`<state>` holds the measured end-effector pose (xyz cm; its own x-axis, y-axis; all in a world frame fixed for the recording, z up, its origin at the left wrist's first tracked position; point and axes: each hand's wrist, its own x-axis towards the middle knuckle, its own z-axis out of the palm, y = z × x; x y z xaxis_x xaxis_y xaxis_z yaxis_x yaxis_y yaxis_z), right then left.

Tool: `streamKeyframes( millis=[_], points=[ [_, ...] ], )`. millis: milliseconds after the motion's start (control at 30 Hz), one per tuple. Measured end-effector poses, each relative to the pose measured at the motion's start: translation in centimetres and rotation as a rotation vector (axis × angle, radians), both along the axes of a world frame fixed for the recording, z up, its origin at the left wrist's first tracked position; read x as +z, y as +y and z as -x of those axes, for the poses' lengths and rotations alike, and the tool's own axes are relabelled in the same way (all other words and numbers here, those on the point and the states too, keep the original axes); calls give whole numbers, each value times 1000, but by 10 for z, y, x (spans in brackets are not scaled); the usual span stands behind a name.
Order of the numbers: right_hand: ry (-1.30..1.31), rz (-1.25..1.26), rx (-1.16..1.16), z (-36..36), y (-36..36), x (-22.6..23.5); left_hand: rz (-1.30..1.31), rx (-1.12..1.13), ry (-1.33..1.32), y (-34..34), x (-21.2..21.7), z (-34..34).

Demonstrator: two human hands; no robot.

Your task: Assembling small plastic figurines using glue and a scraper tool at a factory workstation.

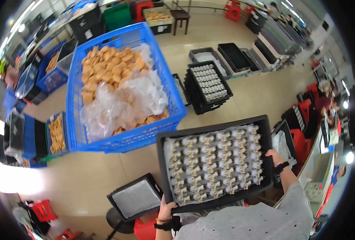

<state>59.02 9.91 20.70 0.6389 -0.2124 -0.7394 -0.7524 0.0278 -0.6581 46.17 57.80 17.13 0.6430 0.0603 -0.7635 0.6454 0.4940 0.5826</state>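
Note:
A black tray (164, 170) is held between my two hands, tilted somewhat in front of my body. On its white lining sit rows of small white parts (209, 166) with gold-coloured bits; their exact kind is too small to tell. My left hand (166, 210) is closed round the tray's near left corner. Around the right side wall, my right hand (275, 157) is wrapped, with the thumb near the rim. Just beyond the tray stands a big blue plastic crate (123, 144), filled with tan pieces (107, 66) and crumpled clear plastic bags (121, 104).
Ahead, a stack of black trays (209, 105) holds similar parts. Black bins (234, 57) line the floor beyond. A lined black tray (135, 200) lies low at the left, near a red stool (145, 226). More tan pieces fill a crate (56, 134) on the left.

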Motion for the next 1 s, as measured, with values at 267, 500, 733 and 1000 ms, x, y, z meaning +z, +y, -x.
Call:
streamKeyframes(
  millis=[267, 500, 733, 1000],
  points=[
    [1, 7, -648, 107, -69, -17, -25, -580, -256, -58, 44, -196],
    [113, 61, -843, 63, -4, 24, 46, -899, -33, -67, -50, -302],
    [140, 75, -916, 3, 4, 18, -89, -1135, -44, -103, -64, -373],
    [156, 55, -940, -78, -55, -9, -34, -937, -20, -159, -53, -459]
  ],
)
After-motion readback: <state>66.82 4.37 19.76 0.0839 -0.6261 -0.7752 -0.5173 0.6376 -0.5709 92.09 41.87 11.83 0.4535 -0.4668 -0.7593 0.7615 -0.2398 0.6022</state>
